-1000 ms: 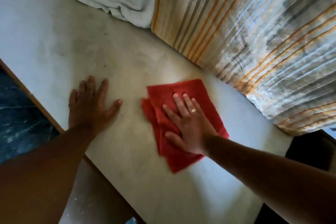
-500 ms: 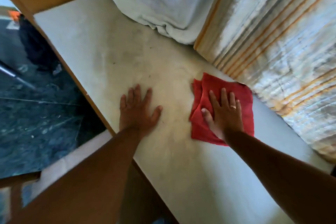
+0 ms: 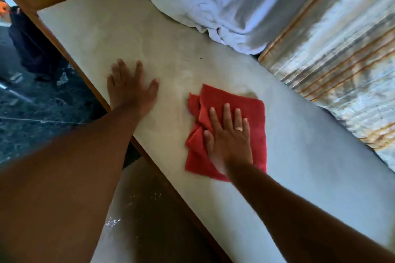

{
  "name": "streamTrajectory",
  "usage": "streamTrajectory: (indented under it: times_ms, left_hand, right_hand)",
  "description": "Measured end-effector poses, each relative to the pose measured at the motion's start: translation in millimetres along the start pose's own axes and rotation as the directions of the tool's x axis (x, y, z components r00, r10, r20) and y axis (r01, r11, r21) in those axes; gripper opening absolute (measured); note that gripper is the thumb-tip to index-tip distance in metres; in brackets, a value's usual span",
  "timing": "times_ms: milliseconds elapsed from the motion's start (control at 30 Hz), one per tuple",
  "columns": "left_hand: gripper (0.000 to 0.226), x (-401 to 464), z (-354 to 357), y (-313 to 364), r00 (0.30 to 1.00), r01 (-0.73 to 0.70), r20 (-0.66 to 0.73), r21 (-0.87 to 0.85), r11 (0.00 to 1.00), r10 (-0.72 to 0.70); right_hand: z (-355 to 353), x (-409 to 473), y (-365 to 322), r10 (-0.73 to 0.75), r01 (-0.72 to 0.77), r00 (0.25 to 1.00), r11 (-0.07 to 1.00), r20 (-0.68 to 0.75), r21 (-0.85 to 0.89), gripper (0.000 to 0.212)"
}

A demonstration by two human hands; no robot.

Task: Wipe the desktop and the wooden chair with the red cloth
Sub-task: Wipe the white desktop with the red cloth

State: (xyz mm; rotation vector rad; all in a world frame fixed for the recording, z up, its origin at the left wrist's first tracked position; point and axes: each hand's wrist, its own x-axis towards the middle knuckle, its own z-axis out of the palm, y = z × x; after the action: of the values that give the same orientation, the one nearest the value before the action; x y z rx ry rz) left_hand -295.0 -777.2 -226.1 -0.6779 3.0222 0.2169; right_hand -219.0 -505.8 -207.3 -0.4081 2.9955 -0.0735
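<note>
The red cloth (image 3: 241,113) lies folded and rumpled on the pale counter (image 3: 310,156), toward its back side, near the striped curtain (image 3: 342,53). The right hand (image 3: 229,139) rests flat on top of it, fingers spread wide and palm pressing down, not pinching any fold; a ring shows on one finger. The cloth looks soft and light, limp enough to bunch where its left edge has doubled over into loose flaps. I judge it will slide easily over the smooth top under a flat palm, but the free corners could drag or roll under. Pressing through the middle, as here, seems the best hold; for lifting it, a pinch at the thick folded part would serve.

The left hand (image 3: 130,89) is open too, splayed flat on the bare counter close to the front wooden edge, holding nothing, apparently bracing. Smears and a few dark specks show on the surface between the hands and beyond. A crumpled white cloth (image 3: 224,6) sits at the far end, well apart from the red one. No chair is clearly in view.
</note>
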Motion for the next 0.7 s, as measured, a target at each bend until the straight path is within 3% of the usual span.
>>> streamTrajectory:
  times_ms: [133, 233, 300, 367, 433, 467, 567, 633, 700]
  left_hand:
    - [0.084, 1, 5, -1, 1.000, -0.007, -0.004, -0.016, 1.000, 0.007]
    - [0.082, 3, 5, -2, 1.000, -0.020, -0.023, -0.018, 1.000, 0.020]
    - [0.082, 3, 5, 0, 0.999, -0.022, -0.034, -0.008, 1.000, 0.022]
    - [0.081, 2, 5, 0, 0.999, -0.017, -0.049, -0.013, 1.000, 0.017]
    - [0.081, 2, 4, 1, 0.999, -0.011, -0.031, -0.013, 1.000, 0.010]
    - [0.081, 2, 4, 2, 1.000, -0.010, -0.018, -0.011, 1.000, 0.010]
    - [0.082, 0, 1, 2, 1.000, -0.016, 0.012, -0.010, 1.000, 0.016]
    - [0.081, -3, 0, 2, 1.000, -0.016, 0.010, -0.014, 1.000, 0.016]
    - [0.081, -3, -1, 3, 1.000, -0.013, -0.002, -0.019, 1.000, 0.013]
  right_hand:
    - [12, -100, -2, -0.283, 0.280, 0.953, 0.959, 0.106, 0.042, 0.060]
    - [3, -91, 56, -0.278, 0.279, 0.956, 0.960, 0.099, -0.005, 0.063]
    - [-8, -39, 84, -0.016, 0.018, 0.999, 0.999, 0.041, -0.036, 0.063]
    - [-19, 19, 87, 0.331, -0.332, 0.943, 0.943, 0.021, 0.020, 0.063]
    - [-19, 50, 55, 0.451, -0.452, 0.892, 0.890, 0.028, 0.052, 0.070]
    - [-14, 49, 31, 0.403, -0.403, 0.915, 0.914, 0.018, 0.040, 0.073]
    - [6, -9, -36, 0.008, -0.009, 1.000, 1.000, 0.018, 0.012, 0.075]
    - [11, -54, -34, -0.176, 0.175, 0.981, 0.984, 0.084, 0.013, 0.078]
    - [6, -65, 1, -0.258, 0.258, 0.958, 0.966, 0.127, 0.017, 0.077]
